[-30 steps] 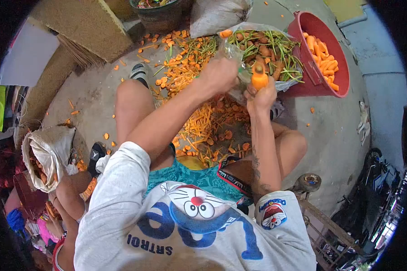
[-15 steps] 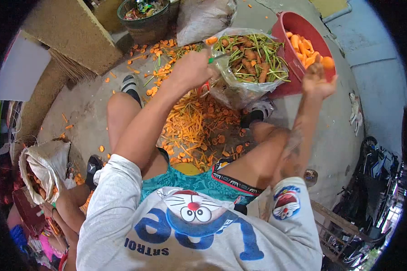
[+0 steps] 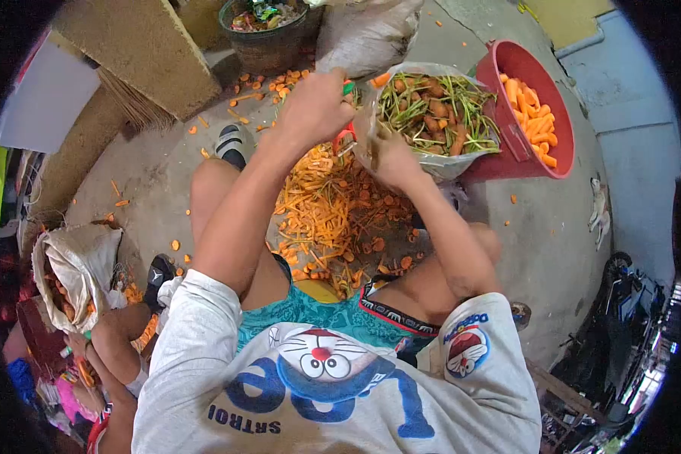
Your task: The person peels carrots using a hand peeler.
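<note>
My left hand (image 3: 316, 110) is closed around a green-handled tool (image 3: 348, 88), which looks like a knife; its blade hardly shows now. Just below those fingers is a small red object (image 3: 344, 141) that I cannot identify. My right hand (image 3: 398, 160) is at the near left edge of a clear plastic bag (image 3: 461, 160); its fingers are blurred and partly hidden. Unpeeled carrots (image 3: 433, 107) with green stalks fill the bag. Beside it on the right, a red bucket (image 3: 498, 113) holds peeled orange carrots (image 3: 533, 125).
Carrot peelings and cut ends (image 3: 318, 200) cover the floor between my legs. A dark bin (image 3: 268, 49) and a pale sack (image 3: 367, 34) stand beyond. On the left, another person's hand (image 3: 79, 346) is near an open sack of carrots (image 3: 76, 276).
My right hand has moved from above the red bucket, where it was open near a carrot, left to the bag's edge. My left hand stays closed on the green-handled tool.
</note>
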A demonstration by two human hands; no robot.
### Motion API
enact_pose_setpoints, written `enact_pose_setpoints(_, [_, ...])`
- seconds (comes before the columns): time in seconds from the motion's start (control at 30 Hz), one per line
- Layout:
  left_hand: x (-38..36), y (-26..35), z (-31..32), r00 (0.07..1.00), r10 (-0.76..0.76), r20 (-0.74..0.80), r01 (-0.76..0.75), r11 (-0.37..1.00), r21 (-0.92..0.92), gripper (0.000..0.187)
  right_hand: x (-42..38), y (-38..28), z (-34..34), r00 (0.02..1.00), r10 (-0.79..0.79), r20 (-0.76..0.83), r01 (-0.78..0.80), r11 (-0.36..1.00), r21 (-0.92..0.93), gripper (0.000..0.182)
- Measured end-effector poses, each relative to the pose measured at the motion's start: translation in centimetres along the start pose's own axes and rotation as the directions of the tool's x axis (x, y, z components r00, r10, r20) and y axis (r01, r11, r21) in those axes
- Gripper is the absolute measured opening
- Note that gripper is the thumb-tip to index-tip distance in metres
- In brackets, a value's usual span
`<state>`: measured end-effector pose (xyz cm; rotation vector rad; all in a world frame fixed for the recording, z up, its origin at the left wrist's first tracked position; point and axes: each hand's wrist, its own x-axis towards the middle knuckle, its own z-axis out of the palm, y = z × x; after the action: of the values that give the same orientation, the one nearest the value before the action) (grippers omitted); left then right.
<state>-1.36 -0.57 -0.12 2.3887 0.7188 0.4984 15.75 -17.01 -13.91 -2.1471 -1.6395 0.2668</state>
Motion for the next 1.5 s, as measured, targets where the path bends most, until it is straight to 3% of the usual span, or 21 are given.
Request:
enact_pose_setpoints(0.07, [0.2, -0.6, -0.3, 1.0, 0.005, -0.004, -0.006, 1.0, -0.003, 0.025, 0.1, -0.4, 0.8, 0.982, -0.142, 0.128, 0.182, 0.892, -0.413, 0.034])
enact_pose_setpoints(0.1, [0.3, -1.1, 0.0, 1.0, 0.017, -0.018, -0.016, 1.0, 0.014, 0.025, 1.0, -0.1, 0.6, 0.981, -0.144, 0.128, 0.185, 0.893, -0.41, 0.034])
enact_pose_setpoints(0.17, [0.6, -1.7, 0.0, 0.999, 0.03, -0.032, -0.029, 0.999, 0.033, 0.024, 4.3, -1.0, -2.4, 0.86, 0.288, 0.422, -0.223, 0.955, -0.198, 0.034])
enact_pose_setpoints(0.2, [0.6, -1.9, 0.0, 1.0, 0.008, -0.014, -0.008, 1.0, 0.025, 0.024, 5.7, -0.4, -3.5, 0.845, 0.352, 0.402, -0.334, 0.935, -0.116, 0.032])
enact_pose_setpoints(0.23, [0.5, -2.0, 0.0, 1.0, -0.016, 0.004, 0.016, 1.0, 0.017, 0.024, 5.9, 3.7, -1.8, 0.987, 0.135, 0.088, -0.128, 0.988, -0.084, 0.028])
enact_pose_setpoints(0.27, [0.5, -2.2, -0.1, 1.0, -0.02, 0.004, 0.019, 1.0, 0.017, 0.024, 6.9, 4.4, -2.5, 0.985, 0.069, -0.16, -0.099, 0.977, -0.188, 0.028])
enact_pose_setpoints(0.33, [0.7, -2.4, -0.4, 0.999, 0.013, -0.03, -0.013, 1.0, 0.01, 0.024, 8.4, 5.3, -4.9, 0.902, 0.289, -0.32, -0.261, 0.957, 0.127, 0.022])
enact_pose_setpoints(0.37, [0.8, -2.4, -0.8, 0.999, 0.011, -0.033, -0.011, 1.0, 0.012, 0.024, 8.8, 5.6, -5.8, 0.839, 0.369, -0.399, -0.372, 0.925, 0.074, 0.018])
enact_pose_setpoints(0.57, [1.0, -3.1, -1.7, 0.998, -0.057, -0.018, 0.057, 0.998, -0.005, 0.024, 10.1, 10.3, -6.6, 0.871, 0.272, -0.41, -0.432, 0.82, -0.374, 0.041])
enact_pose_setpoints(0.63, [0.9, -3.3, -1.5, 0.998, -0.026, -0.049, 0.026, 1.0, -0.005, 0.024, 9.6, 9.9, -5.9, 0.916, 0.311, -0.253, -0.401, 0.723, -0.562, 0.053])
enact_pose_setpoints(0.77, [0.8, -3.4, -1.5, 0.999, -0.005, -0.048, 0.007, 1.0, 0.03, 0.024, 9.6, 8.3, -6.2, 0.9, 0.356, -0.252, -0.436, 0.752, -0.494, 0.041])
enact_pose_setpoints(0.83, [0.6, -3.2, -1.7, 0.999, -0.032, -0.01, 0.032, 0.999, 0.014, 0.024, 9.8, 7.7, -6.7, 0.82, 0.557, -0.128, -0.532, 0.662, -0.527, 0.05])
enact_pose_setpoints(0.97, [0.5, -2.9, -1.6, 0.998, -0.053, -0.014, 0.053, 0.998, -0.017, 0.024, 8.8, 11.2, -4.5, 0.832, 0.488, -0.262, -0.546, 0.641, -0.539, 0.055])
enact_pose_setpoints(1.03, [0.5, -3.0, -1.1, 0.999, -0.04, 0.004, 0.04, 0.999, 0.011, 0.024, 8.5, 11.1, -5.7, 0.76, 0.642, -0.103, -0.637, 0.702, -0.318, 0.053])
enact_pose_setpoints(1.17, [0.1, -2.8, -0.8, 1.0, -0.007, -0.019, 0.007, 1.0, 0.011, 0.025, 7.3, 10.0, -7.5, 0.783, 0.611, -0.116, -0.621, 0.763, -0.18, 0.057])
enact_pose_setpoints(1.23, [0.1, -2.5, -1.0, 1.0, -0.001, 0.012, 0.001, 1.0, 0.015, 0.026, 6.4, 10.3, -9.1, 0.779, 0.625, -0.058, -0.609, 0.775, 0.167, 0.065])
enact_pose_setpoints(1.3, [0.3, -2.7, -0.6, 1.0, 0.005, 0.008, -0.005, 1.0, 0.022, 0.026, 5.2, 10.4, -9.7, 0.81, 0.561, -0.169, -0.524, 0.823, 0.221, 0.058])
enact_pose_setpoints(1.37, [0.1, -2.5, -0.4, 1.0, 0.011, 0.005, -0.012, 1.0, 0.025, 0.026, 3.5, 7.5, -11.4, 0.714, 0.577, -0.398, -0.078, 0.63, 0.773, 0.045])
enact_pose_setpoints(1.4, [0.0, -2.2, -0.4, 0.999, 0.049, 0.023, -0.05, 0.999, 0.016, 0.026, 2.6, 5.0, -12.5, 0.711, 0.577, -0.402, -0.079, 0.634, 0.769, 0.045])
enact_pose_setpoints(1.47, [-0.3, -1.0, -0.5, 0.995, 0.091, 0.035, -0.091, 0.996, 0.005, 0.027, 1.1, 0.5, -14.3, 0.705, 0.637, -0.311, 0.218, 0.222, 0.95, 0.031])
enact_pose_setpoints(1.5, [-0.8, 0.0, -0.3, 0.992, 0.108, 0.062, -0.106, 0.994, -0.031, 0.026, 0.7, 0.4, -14.2, 0.704, 0.637, -0.314, 0.221, 0.224, 0.949, 0.031])
